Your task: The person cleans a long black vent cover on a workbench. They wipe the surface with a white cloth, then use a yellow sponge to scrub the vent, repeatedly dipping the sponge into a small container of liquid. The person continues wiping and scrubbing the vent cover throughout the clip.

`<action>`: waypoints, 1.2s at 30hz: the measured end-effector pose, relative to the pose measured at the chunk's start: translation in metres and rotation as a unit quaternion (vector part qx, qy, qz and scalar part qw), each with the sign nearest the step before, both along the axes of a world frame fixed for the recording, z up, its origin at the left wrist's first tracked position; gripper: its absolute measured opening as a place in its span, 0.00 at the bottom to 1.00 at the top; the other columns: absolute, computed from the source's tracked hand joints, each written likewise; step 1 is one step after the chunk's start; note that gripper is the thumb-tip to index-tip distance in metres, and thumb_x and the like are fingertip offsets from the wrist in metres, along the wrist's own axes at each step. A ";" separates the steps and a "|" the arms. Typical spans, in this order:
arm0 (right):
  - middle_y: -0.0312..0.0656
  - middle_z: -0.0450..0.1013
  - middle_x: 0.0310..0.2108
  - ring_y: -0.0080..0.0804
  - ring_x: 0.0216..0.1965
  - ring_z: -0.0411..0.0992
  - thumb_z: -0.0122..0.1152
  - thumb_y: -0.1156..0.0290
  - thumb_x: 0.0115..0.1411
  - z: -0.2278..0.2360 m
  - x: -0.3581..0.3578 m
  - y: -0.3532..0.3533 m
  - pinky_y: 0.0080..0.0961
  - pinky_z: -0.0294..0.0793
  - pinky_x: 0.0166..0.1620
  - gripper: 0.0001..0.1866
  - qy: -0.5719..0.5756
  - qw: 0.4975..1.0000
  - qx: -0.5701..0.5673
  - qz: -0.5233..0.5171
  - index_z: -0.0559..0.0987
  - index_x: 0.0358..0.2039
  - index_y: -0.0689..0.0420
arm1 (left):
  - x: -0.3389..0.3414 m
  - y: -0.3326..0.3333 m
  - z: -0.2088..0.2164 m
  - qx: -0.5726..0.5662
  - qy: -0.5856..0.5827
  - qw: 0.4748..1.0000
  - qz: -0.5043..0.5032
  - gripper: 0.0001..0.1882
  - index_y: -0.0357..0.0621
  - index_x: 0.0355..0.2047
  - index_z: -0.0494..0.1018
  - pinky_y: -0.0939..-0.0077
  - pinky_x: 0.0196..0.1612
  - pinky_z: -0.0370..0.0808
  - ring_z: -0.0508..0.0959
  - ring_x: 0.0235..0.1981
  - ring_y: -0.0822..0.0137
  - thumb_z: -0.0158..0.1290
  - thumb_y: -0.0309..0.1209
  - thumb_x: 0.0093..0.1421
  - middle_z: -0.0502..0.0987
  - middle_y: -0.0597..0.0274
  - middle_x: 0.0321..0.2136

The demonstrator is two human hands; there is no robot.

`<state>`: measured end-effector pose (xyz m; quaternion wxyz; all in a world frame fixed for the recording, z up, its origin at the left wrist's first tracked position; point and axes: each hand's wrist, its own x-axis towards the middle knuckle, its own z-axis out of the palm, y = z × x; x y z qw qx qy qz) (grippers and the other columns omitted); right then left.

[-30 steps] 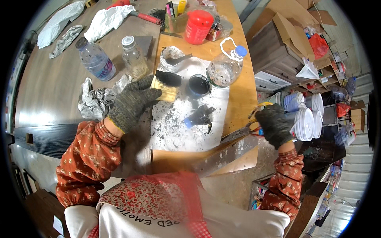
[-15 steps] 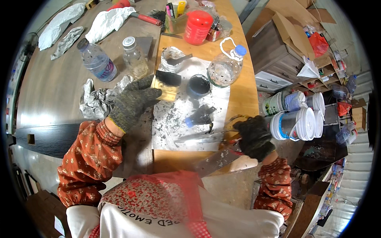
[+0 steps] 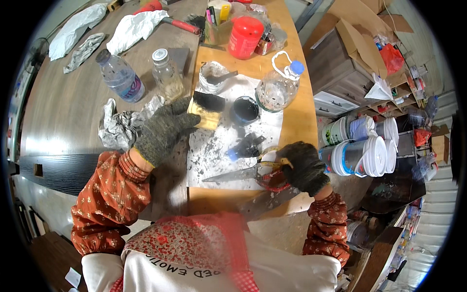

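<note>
Wooden table (image 3: 68,117), carrying a paint-spattered white sheet (image 3: 221,151). On the sheet's lower edge, a pair of scissors (image 3: 243,173), handles gripped in the gloved right hand (image 3: 304,167), blades pointing left. Gloved left hand (image 3: 163,130), fingers spread, rested beside a yellow-handled brush (image 3: 206,111), touching it.

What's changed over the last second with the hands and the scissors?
The right hand came in from the table's right edge, leftward onto the stained white sheet, and now grips the handles of the scissors, whose blades point left across the sheet. The left hand stayed on the yellow-handled brush. The dark paint cup, bottles and crumpled rag did not move.
</note>
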<state>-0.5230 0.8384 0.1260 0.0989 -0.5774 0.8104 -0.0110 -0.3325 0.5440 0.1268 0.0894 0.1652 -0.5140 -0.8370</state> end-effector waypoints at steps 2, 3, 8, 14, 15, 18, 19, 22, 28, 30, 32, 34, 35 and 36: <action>0.44 0.74 0.44 0.48 0.47 0.71 0.70 0.61 0.49 0.003 -0.008 0.004 0.42 0.68 0.51 0.25 0.041 0.993 -0.110 -0.003 0.76 0.48 0.52 | 0.000 -0.002 -0.001 -0.009 -0.010 1.000 -0.018 0.20 0.36 0.55 0.70 0.79 0.48 0.75 0.77 0.46 0.73 0.54 0.26 0.62 0.78 0.61 0.47; 0.45 0.74 0.45 0.48 0.49 0.70 0.69 0.63 0.50 0.015 -0.012 -0.002 0.42 0.68 0.52 0.25 0.046 0.987 -0.151 -0.022 0.75 0.49 0.52 | -0.002 -0.003 -0.001 -0.017 -0.017 0.999 -0.029 0.20 0.37 0.55 0.70 0.80 0.48 0.75 0.77 0.46 0.73 0.54 0.26 0.62 0.78 0.61 0.47; 0.50 0.72 0.49 0.51 0.53 0.69 0.66 0.61 0.56 0.058 -0.042 -0.067 0.44 0.67 0.56 0.29 0.108 0.936 -0.330 -0.056 0.71 0.57 0.54 | 0.000 -0.001 0.011 -0.021 -0.038 0.999 -0.015 0.22 0.37 0.57 0.69 0.80 0.49 0.74 0.77 0.47 0.73 0.53 0.25 0.62 0.78 0.62 0.47; 0.50 0.72 0.50 0.50 0.51 0.71 0.60 0.58 0.60 0.049 -0.086 -0.127 0.42 0.69 0.54 0.24 0.056 0.960 -0.206 -0.181 0.73 0.56 0.47 | -0.002 -0.001 0.010 -0.068 -0.033 0.997 -0.017 0.24 0.36 0.58 0.68 0.77 0.51 0.74 0.77 0.48 0.70 0.52 0.23 0.61 0.77 0.60 0.49; 0.50 0.73 0.49 0.48 0.50 0.71 0.61 0.61 0.60 0.047 -0.089 -0.127 0.41 0.70 0.53 0.21 0.061 0.957 -0.212 -0.191 0.75 0.53 0.48 | -0.003 -0.001 0.007 -0.011 -0.027 1.000 -0.005 0.23 0.36 0.57 0.69 0.76 0.51 0.74 0.77 0.47 0.69 0.53 0.23 0.60 0.77 0.59 0.48; 0.50 0.74 0.46 0.49 0.48 0.72 0.62 0.63 0.59 0.049 -0.094 -0.122 0.41 0.71 0.52 0.18 0.044 0.954 -0.253 -0.154 0.78 0.50 0.49 | -0.002 0.001 0.012 0.007 -0.050 0.999 0.012 0.23 0.34 0.57 0.69 0.75 0.51 0.74 0.77 0.47 0.68 0.53 0.22 0.60 0.77 0.59 0.47; 0.49 0.76 0.45 0.46 0.46 0.74 0.63 0.66 0.58 0.052 -0.093 -0.120 0.38 0.72 0.51 0.17 0.061 0.946 -0.268 -0.169 0.79 0.48 0.51 | -0.002 -0.001 0.004 0.024 -0.035 0.999 0.004 0.22 0.34 0.56 0.69 0.76 0.52 0.74 0.77 0.46 0.69 0.53 0.22 0.60 0.78 0.59 0.47; 0.47 0.76 0.46 0.45 0.47 0.74 0.61 0.56 0.58 0.079 -0.082 -0.101 0.37 0.72 0.52 0.21 -0.009 0.925 -0.343 -0.164 0.78 0.49 0.51 | -0.002 0.003 0.010 -0.002 -0.016 1.000 0.010 0.22 0.34 0.56 0.70 0.76 0.52 0.74 0.77 0.46 0.69 0.54 0.22 0.60 0.78 0.59 0.46; 0.47 0.77 0.43 0.44 0.43 0.76 0.67 0.63 0.56 0.088 -0.048 -0.102 0.35 0.75 0.46 0.19 -0.084 0.921 -0.371 -0.081 0.79 0.47 0.53 | -0.002 -0.002 0.009 -0.058 0.029 0.997 0.031 0.22 0.37 0.56 0.70 0.76 0.54 0.72 0.75 0.48 0.72 0.55 0.25 0.61 0.77 0.61 0.48; 0.46 0.77 0.43 0.46 0.43 0.76 0.66 0.63 0.56 0.080 -0.038 -0.105 0.35 0.74 0.47 0.18 -0.069 0.926 -0.368 -0.036 0.79 0.47 0.52 | -0.001 -0.002 0.014 -0.092 0.013 0.995 0.033 0.22 0.38 0.56 0.70 0.76 0.54 0.71 0.74 0.49 0.73 0.54 0.27 0.62 0.76 0.62 0.49; 0.46 0.76 0.44 0.46 0.45 0.74 0.65 0.62 0.56 0.077 -0.030 -0.109 0.37 0.73 0.48 0.18 -0.060 0.941 -0.331 -0.047 0.79 0.47 0.51 | -0.001 -0.001 0.018 -0.109 0.030 0.993 0.041 0.21 0.39 0.56 0.70 0.76 0.54 0.71 0.74 0.49 0.73 0.54 0.28 0.63 0.76 0.62 0.49; 0.45 0.76 0.45 0.46 0.47 0.73 0.65 0.62 0.56 0.073 -0.026 -0.112 0.39 0.72 0.50 0.19 -0.053 0.952 -0.298 -0.046 0.78 0.48 0.50 | -0.006 0.001 0.015 -0.108 0.081 0.990 0.052 0.21 0.39 0.56 0.70 0.75 0.54 0.71 0.73 0.49 0.73 0.53 0.28 0.63 0.76 0.62 0.49; 0.45 0.75 0.46 0.46 0.48 0.73 0.65 0.62 0.56 0.070 -0.025 -0.114 0.39 0.71 0.51 0.19 -0.051 0.956 -0.284 -0.041 0.78 0.48 0.50 | -0.005 -0.002 0.013 -0.107 0.062 0.991 0.052 0.21 0.37 0.56 0.70 0.74 0.54 0.71 0.73 0.50 0.73 0.54 0.28 0.62 0.76 0.61 0.49; 0.44 0.75 0.46 0.46 0.49 0.72 0.65 0.62 0.55 0.066 -0.025 -0.115 0.40 0.70 0.51 0.20 -0.051 0.961 -0.270 -0.035 0.78 0.49 0.50 | -0.004 -0.010 0.003 -0.233 0.051 0.970 0.036 0.22 0.37 0.57 0.69 0.74 0.55 0.69 0.73 0.51 0.72 0.54 0.30 0.63 0.76 0.61 0.51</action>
